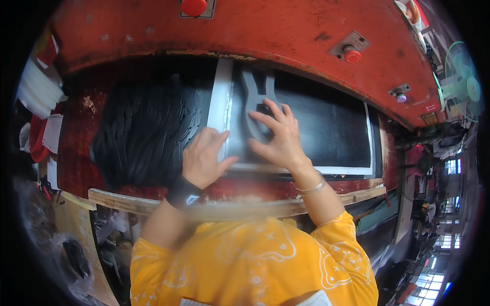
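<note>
A round red push button point(194, 6) sits at twelve o'clock on the worn red-painted machine housing point(286, 30). A smaller red button on a grey square plate point(351, 52) lies at one o'clock. A pale green electric fan point(463, 84) stands at two o'clock. A rough wooden plank point(117, 200) runs at seven o'clock.

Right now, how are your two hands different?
The left hand wears a black wristband and rests on the pale edge strip of the dark sheet. The right hand wears a thin bracelet and spreads its fingers on the grey forked cutter. Both are bare and press down flat.
</note>
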`<state>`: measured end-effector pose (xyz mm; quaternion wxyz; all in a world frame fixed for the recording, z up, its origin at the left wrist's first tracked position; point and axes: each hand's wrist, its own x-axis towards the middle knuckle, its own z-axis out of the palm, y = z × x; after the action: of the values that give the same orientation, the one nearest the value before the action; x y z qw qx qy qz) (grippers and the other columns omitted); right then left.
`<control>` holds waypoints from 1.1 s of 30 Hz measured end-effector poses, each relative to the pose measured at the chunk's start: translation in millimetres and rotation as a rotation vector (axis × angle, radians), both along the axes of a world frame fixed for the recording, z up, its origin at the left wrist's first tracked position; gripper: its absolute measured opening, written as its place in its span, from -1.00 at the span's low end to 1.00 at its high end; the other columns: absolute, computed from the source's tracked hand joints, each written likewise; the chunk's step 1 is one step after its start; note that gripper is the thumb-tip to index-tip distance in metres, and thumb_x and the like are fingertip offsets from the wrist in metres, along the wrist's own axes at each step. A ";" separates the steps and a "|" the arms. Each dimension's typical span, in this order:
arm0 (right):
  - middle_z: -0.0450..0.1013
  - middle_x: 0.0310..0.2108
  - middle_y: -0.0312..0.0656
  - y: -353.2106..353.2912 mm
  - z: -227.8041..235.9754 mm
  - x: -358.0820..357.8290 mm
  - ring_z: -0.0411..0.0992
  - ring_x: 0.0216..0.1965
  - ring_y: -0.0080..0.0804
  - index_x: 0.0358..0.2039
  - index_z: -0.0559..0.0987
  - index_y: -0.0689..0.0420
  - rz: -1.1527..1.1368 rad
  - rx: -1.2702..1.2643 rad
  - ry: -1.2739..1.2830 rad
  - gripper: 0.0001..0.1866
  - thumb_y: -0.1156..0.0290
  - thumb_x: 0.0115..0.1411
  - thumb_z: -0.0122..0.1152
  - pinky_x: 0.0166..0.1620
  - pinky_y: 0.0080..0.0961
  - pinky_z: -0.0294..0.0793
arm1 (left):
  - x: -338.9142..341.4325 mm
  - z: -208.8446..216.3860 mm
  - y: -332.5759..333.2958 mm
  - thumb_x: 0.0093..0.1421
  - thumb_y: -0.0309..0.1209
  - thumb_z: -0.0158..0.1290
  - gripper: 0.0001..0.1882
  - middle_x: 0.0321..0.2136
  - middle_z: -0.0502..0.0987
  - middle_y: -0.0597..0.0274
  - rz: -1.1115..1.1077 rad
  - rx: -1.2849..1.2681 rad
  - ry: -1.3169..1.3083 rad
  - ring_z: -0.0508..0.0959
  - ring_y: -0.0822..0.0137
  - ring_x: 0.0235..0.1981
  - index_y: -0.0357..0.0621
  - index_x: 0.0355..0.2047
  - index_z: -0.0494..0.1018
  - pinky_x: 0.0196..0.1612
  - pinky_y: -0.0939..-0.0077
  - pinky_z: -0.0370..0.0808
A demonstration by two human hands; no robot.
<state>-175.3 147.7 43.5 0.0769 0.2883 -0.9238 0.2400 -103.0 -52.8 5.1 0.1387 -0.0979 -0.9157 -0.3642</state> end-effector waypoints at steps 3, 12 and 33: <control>0.22 0.22 -0.06 -20.3 -10.0 -8.8 0.09 0.20 0.27 -0.03 0.56 -0.10 -0.033 -0.006 0.003 -0.42 0.24 -0.18 0.35 0.18 0.00 0.11 | 0.1 -1.8 0.2 -0.13 -0.30 0.33 -0.47 -0.28 0.40 0.15 0.013 0.032 -0.003 0.48 0.15 -0.25 -0.19 -0.11 0.51 -0.26 0.35 0.45; 0.24 0.15 -0.06 -28.3 -20.2 -8.0 0.13 0.10 0.29 -0.09 0.59 -0.09 -0.024 0.061 0.127 -0.43 0.23 -0.24 0.39 0.05 0.06 0.21 | -2.9 1.1 0.1 -0.17 -0.33 0.34 -0.45 -0.26 0.40 0.20 0.017 0.046 -0.067 0.48 0.16 -0.23 -0.14 -0.11 0.50 -0.25 0.31 0.46; 0.08 0.24 0.23 286.6 68.6 -192.0 0.00 0.30 0.06 0.24 0.13 0.37 -0.994 -0.618 0.916 -0.33 0.17 0.28 0.00 0.31 -0.17 -0.03 | -22.2 -10.3 50.8 -0.03 -0.49 0.20 -0.75 -0.38 0.52 0.07 -0.282 0.162 -0.060 0.51 0.10 -0.32 -0.22 -0.28 0.55 -0.23 0.31 0.47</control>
<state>-367.3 434.2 112.1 0.6317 -0.1273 -0.7110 0.2815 -125.2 -2.0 -5.2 0.0664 -0.2032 -0.8642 -0.4555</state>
